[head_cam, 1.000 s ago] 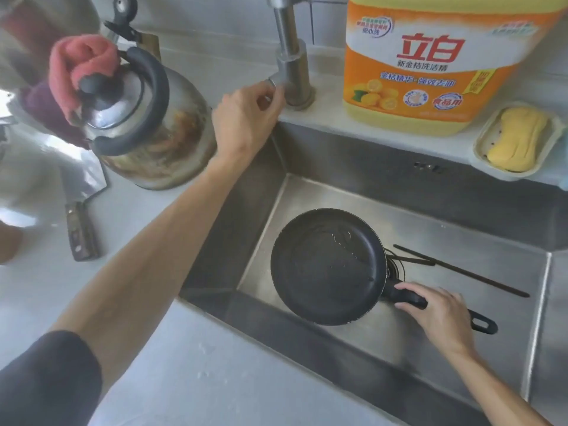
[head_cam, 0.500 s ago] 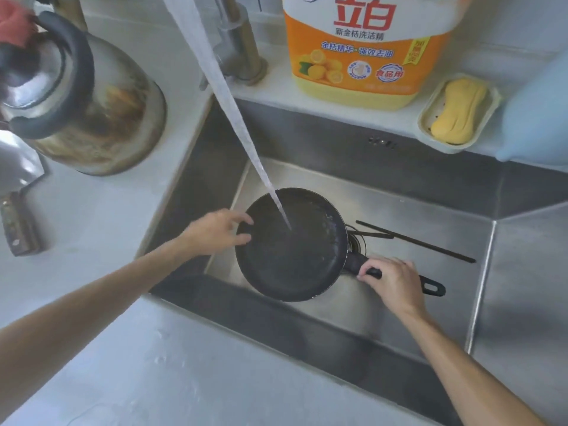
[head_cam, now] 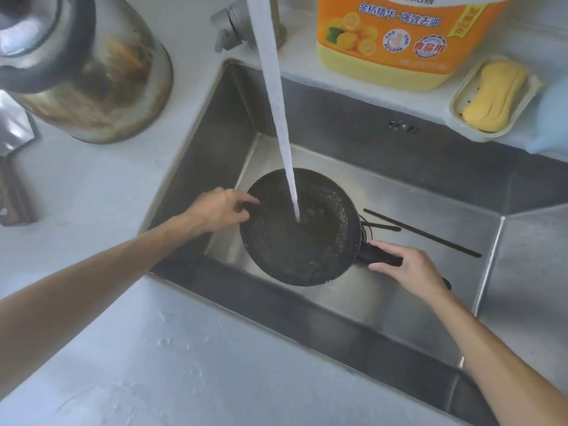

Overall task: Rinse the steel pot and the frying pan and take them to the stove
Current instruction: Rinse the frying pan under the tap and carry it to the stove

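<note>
While water is pouring into it, I am curling my right hand [head_cam: 408, 267] around the black handle [head_cam: 379, 258] of the frying pan [head_cam: 299, 229], thumb and fingers clamped on it at the pan's four o'clock. My left hand [head_cam: 219, 210] is touching the pan's rim at nine o'clock, its fingers loosely bent and slightly apart. The pan is sitting low in the steel sink [head_cam: 384, 192], with the stream of water [head_cam: 276, 103] striking near its centre. Dark chopsticks [head_cam: 421, 232] are lying on the sink floor at the pan's three o'clock. A stained kettle [head_cam: 92, 72] is standing on the counter at ten o'clock, an orange detergent jug [head_cam: 402, 41] and a yellow soap [head_cam: 495, 96] at one o'clock.
</note>
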